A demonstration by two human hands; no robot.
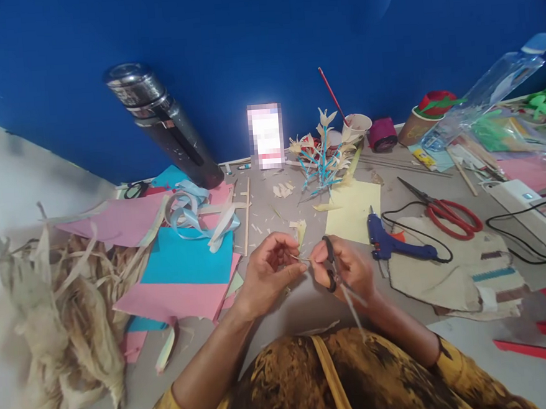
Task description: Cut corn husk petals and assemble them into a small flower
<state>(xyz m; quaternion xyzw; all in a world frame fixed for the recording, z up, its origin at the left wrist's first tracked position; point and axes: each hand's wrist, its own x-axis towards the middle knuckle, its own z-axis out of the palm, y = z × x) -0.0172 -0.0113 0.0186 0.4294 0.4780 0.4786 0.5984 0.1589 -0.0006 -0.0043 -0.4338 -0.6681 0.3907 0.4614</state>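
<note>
My left hand (271,276) is closed, its thumb and fingers pinching a thin pale stem-like piece (299,258) that reaches across to the other hand. Black-handled scissors (330,264) hang from my right hand (352,270), their blades pointing back toward my body. The fingertips of that same hand meet the far end of the thin piece. Just beyond my hands lies a pale yellow-green scrap (299,229), with small cut slivers scattered around it. Farther back stands a bunch of cream husk-like flowers (325,141) on blue-wrapped stems.
Left are a steel flask (169,127), blue ribbon (187,210), coloured sheets (187,257) and dried husks (71,324). Right are yellow paper (352,208), a blue glue gun (390,237) with its cord, red-handled scissors (451,217), cloth (428,281) and a power strip (520,203). A lit screen (266,136) stands behind.
</note>
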